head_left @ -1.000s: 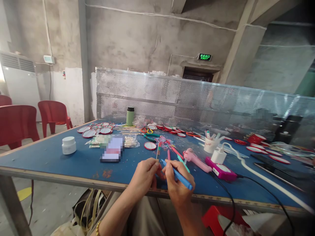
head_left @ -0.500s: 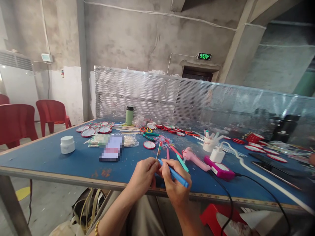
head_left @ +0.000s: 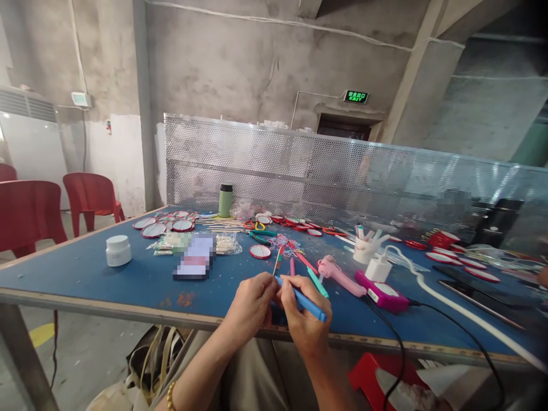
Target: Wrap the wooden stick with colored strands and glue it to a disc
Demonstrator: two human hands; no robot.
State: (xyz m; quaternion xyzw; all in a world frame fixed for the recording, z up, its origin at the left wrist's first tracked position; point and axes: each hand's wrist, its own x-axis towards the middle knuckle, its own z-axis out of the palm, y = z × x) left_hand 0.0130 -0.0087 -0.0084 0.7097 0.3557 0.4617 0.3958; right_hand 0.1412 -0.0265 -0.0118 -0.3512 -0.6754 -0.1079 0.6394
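Note:
My left hand (head_left: pixel 252 302) is closed in a pinch around a thin stick (head_left: pixel 277 264), whose upper part shows red, green and brown bands. Its lower end is hidden behind my fingers. In my right hand (head_left: pixel 305 328) a blue marker pen (head_left: pixel 311 307) is gripped like a writing pen, its tip end meeting the stick at my left fingertips. Both hands are close together over the table's front edge. Just beyond them lie a teal marker (head_left: pixel 317 282) and a pink marker (head_left: pixel 292 266). Farther right rests a pink glue gun (head_left: pixel 342 278).
A blue table (head_left: pixel 85 279) holds a white jar (head_left: pixel 118 251), a phone (head_left: pixel 194 260), pliers (head_left: pixel 260 237), a green bottle (head_left: pixel 225 201) and several red-rimmed discs (head_left: pixel 260 252). Right are a paper cup of pens (head_left: pixel 363 250), a magenta box (head_left: pixel 381 292) and cables. A perforated metal screen (head_left: pixel 257 165) stands behind.
The blue marker's rear end and my right hand have shifted slightly up and left. My left hand keeps hold of the stick in nearly the same place.

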